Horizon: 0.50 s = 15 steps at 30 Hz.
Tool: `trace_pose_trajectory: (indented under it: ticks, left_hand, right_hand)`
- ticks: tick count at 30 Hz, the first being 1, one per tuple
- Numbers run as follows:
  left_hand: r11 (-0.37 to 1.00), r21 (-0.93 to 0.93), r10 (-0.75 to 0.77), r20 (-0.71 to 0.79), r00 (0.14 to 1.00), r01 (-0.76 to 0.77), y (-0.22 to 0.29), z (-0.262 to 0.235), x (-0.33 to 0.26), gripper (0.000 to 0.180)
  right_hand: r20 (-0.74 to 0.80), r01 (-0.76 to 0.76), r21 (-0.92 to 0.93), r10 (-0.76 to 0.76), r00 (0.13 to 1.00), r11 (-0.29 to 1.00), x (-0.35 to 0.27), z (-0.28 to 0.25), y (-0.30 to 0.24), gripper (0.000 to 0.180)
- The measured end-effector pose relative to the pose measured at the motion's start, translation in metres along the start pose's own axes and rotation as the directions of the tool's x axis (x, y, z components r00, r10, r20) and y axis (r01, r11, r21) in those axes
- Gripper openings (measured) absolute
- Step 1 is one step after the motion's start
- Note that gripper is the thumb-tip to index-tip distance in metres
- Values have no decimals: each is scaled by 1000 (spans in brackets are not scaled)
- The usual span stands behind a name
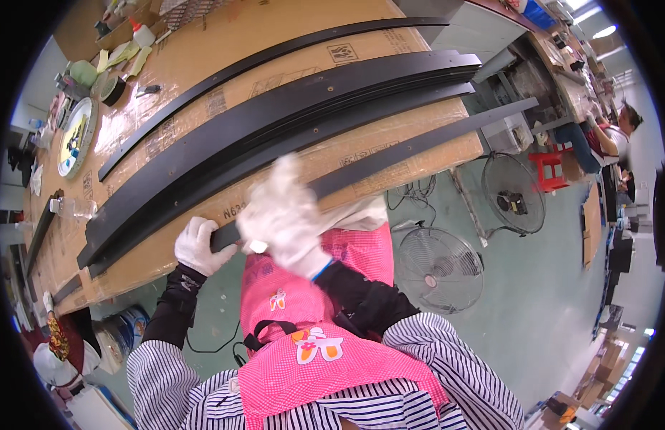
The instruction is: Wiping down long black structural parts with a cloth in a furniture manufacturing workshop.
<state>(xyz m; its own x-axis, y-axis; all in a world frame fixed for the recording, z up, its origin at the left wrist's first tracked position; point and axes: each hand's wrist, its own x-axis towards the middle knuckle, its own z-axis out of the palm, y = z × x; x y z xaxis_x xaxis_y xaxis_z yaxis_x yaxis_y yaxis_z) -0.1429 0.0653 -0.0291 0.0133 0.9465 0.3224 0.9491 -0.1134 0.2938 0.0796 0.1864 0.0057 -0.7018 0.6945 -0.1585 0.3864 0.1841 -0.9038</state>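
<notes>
A pink apron (368, 365) hung nearest; printing (342, 53) marked the cardboard (253, 29). The left hand (202, 246) grasped a black strip (390, 157); whether the blurred right hand (278, 213) gripped, I couldn't tell.

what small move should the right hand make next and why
Probably a slide of the right hand along the nearest black strip toward its far end: the left hand grips the near end, the right hand, blurred, is over the strip close by, and the length beyond it lies uncovered.

A caged fan (517, 203) stands beside a red stool (547, 172); a clear bottle (76, 208) rests on the worktop (203, 50).
</notes>
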Motion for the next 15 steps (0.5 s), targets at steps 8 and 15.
trace_pose_trajectory:
  ticks: [8, 15]
  left_hand:
    - [996, 52, 72, 115, 991, -79, 15, -7, 16, 52]
    - [484, -452, -143, 804, 577, 750, 49, -49, 16, 47]
  right_hand:
    - [-288, 135, 661, 83, 954, 738, -61, -30, 90, 28]
    - [-642, 359, 671, 266, 719, 649, -109, -144, 76, 54]
